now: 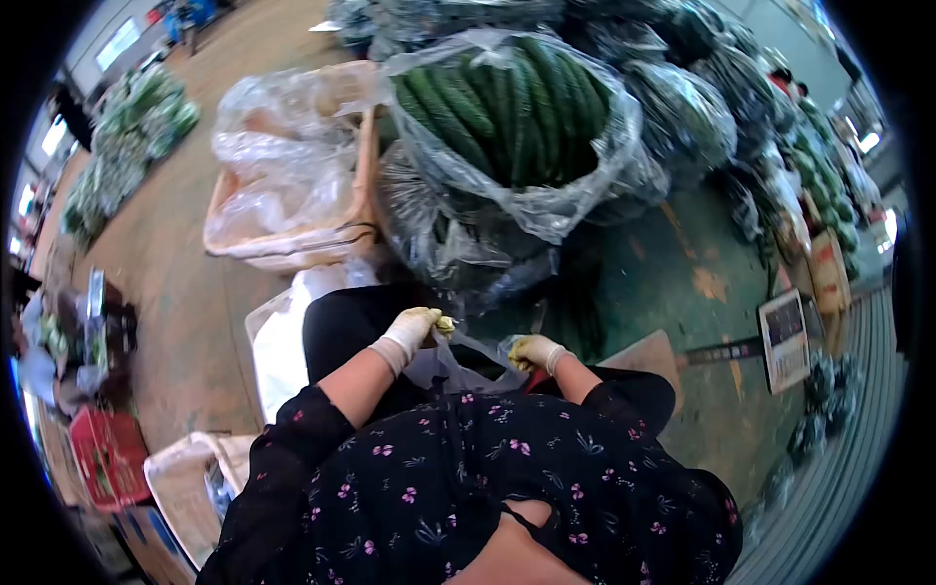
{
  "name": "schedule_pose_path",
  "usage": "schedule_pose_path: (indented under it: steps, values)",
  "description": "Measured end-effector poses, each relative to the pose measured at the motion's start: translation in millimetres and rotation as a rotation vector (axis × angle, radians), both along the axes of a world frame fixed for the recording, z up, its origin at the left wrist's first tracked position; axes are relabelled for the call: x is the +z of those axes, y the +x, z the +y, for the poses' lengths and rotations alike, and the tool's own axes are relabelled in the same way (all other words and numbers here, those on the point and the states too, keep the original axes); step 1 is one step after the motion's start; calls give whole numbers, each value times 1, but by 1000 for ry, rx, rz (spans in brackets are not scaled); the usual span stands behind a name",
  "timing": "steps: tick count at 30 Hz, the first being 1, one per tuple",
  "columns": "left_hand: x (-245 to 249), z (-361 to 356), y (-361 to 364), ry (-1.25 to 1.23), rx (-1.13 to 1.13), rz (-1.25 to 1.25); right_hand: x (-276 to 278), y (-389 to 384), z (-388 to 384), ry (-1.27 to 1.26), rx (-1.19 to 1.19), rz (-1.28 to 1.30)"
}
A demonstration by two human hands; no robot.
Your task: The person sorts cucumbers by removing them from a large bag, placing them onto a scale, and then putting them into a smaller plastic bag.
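Meanwhile, at the far side, a big clear sack of cucumbers (507, 107) is standing full and open, and to its left a plastic-lined crate (366, 166) is sitting with no cucumbers showing inside. Near the person's lap, a small clear bag (458, 366) is hanging slack and apparently empty. The left hand (414, 327) is pinching one edge of its mouth while the right hand (534, 351) is gripping the other, both gloved, so the filling seems barely begun.

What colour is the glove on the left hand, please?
Cream-white, on the left hand; best in head view.
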State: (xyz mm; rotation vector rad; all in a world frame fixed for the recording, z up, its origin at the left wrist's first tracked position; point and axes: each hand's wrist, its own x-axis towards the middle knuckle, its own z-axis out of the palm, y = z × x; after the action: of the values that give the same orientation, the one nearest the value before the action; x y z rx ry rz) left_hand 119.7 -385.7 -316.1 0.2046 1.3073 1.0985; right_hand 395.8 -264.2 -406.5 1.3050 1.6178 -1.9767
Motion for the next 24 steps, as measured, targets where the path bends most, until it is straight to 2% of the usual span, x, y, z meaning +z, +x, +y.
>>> schedule_pose_path:
  steps: [1,3,4,5,6,7,9,11,13,15,17,18,19,20,21,23,24]
  values:
    - [19,0,6,-27,-50,7,6,1,5,5,-32,10]
    - [44,-1,15,-22,-74,-172,48,-3,2,161,-107,116]
    - [47,1,18,-35,-87,-178,54,-6,2,99,-145,217]
    - [47,3,20,31,-142,-329,84,-15,-3,12,-143,299]
    - [47,3,23,93,-191,-482,98,-23,-10,8,-74,375]
    - [56,4,32,108,-198,-490,105,-31,-19,5,-4,454]
    - [84,5,49,124,-175,-507,110,-47,-34,24,146,345]
    - [85,7,47,111,-184,-577,58,-45,-33,92,207,282]
    - [100,5,35,151,-194,-495,25,-27,-32,680,416,-70]
    - [106,8,15,154,-234,-434,13,7,-15,697,496,-370]
    - [108,5,2,199,-290,-360,63,29,3,670,592,-507]
    - [114,6,1,145,-306,-214,73,38,12,656,535,-356]
    - [113,6,-1,112,-272,-176,81,45,18,633,477,-210]
    - [109,6,-5,103,-240,-148,84,43,23,639,461,-196]
    - [100,7,-9,100,-213,-118,128,27,11,662,405,-311]
    - [86,7,-17,123,-229,-98,128,30,-1,843,537,-310]
    - [80,7,-17,54,-230,-26,141,22,-6,839,590,-300]
